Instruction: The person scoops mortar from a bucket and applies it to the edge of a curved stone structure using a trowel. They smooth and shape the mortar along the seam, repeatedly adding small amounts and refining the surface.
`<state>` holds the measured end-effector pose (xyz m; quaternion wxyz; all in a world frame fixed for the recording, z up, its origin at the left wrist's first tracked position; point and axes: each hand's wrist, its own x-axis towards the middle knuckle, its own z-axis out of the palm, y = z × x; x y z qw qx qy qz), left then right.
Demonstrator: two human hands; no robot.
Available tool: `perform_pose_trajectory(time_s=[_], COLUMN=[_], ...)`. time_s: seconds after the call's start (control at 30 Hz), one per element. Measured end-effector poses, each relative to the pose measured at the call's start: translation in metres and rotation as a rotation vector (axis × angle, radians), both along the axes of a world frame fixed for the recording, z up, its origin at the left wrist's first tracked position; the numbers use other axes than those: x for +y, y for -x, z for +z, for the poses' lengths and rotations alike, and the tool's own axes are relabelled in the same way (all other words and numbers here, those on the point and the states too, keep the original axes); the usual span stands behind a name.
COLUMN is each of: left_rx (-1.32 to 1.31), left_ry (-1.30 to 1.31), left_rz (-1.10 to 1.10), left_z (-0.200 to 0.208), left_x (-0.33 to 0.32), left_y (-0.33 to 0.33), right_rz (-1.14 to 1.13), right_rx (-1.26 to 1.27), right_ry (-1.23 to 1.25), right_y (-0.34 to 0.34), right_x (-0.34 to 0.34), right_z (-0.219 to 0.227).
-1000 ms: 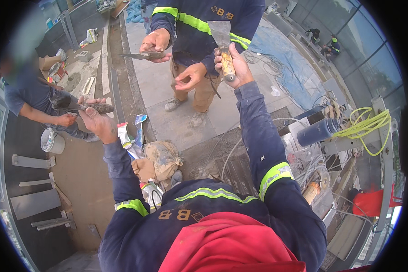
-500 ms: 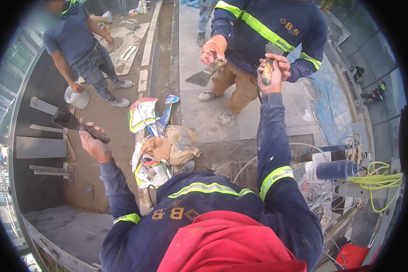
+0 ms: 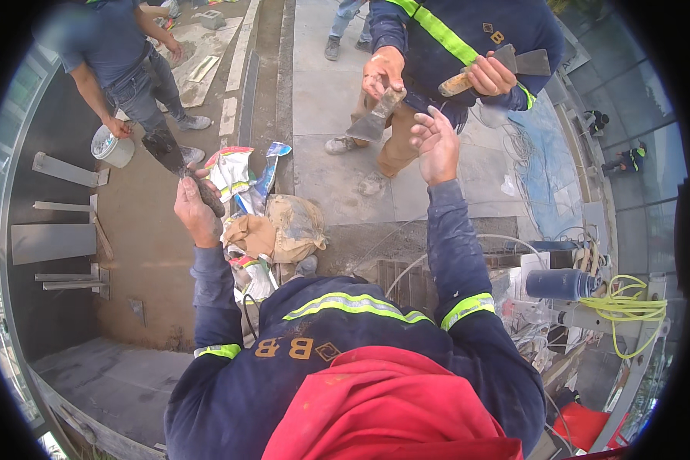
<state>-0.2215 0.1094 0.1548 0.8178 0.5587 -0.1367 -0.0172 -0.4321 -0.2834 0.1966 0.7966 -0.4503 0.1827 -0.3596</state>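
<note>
Risk of a drop at the handover: scraper (image 3: 373, 121) pinched only lightly at its handle by a co-worker's hand (image 3: 383, 70), blade hanging down and tilted, just above the right hand (image 3: 437, 142). If let go too soon, likely to fall past the palm onto the paving (image 3: 322, 84) or onto a boot below. Also a chance of a nicked finger, with the blade's edge so near the bare fingertips (image 3: 420, 126) and no glove in sight.

A second worry on the other side: trowel (image 3: 169, 157) raised in the left hand (image 3: 195, 211), dirty blade pointing up and away toward another person's hand by the white bucket (image 3: 113, 147). Could catch that arm if swung while looking elsewhere. Underfoot, crumpled bags (image 3: 284, 226) and a yellow hose (image 3: 629, 307) to the right, both easy to trip over.

Right hand: wide open, palm up toward the scraper, fingers spread and slightly curled, holding nothing, near the blade but apparently not touching it; too close to say for sure.

Left hand: closed firmly round the trowel's dark handle, thumb over the top.

Further up, a second scraper (image 3: 525, 61) with a wooden handle, gripped in the co-worker's other hand (image 3: 491, 77), well apart from the open palm.
</note>
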Motion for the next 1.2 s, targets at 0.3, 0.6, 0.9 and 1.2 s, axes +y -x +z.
perform_pose_trajectory(time_s=[0.3,0.6,0.9,1.2], left_rx=[-0.028,-0.066,0.097,-0.423], left_ry=[-0.123,-0.083,0.144,-0.462], left_rz=[-0.099,-0.35,-0.661,-0.074], left_z=[-0.017,0.0,0.023,0.005], left_x=[-0.024,-0.041,-0.094,-0.118], left_y=[-0.002,0.02,0.063,0.05], right_rz=[-0.306,0.024,0.089,-0.041], right_rx=[0.546,0.113,0.132,0.317], right_ry=[1.982,0.786,0.524,0.424], right_y=[-0.024,-0.018,-0.021,0.061], right_x=[-0.001,0.132,0.179,0.155], right_z=[0.042,0.086,0.114,0.082])
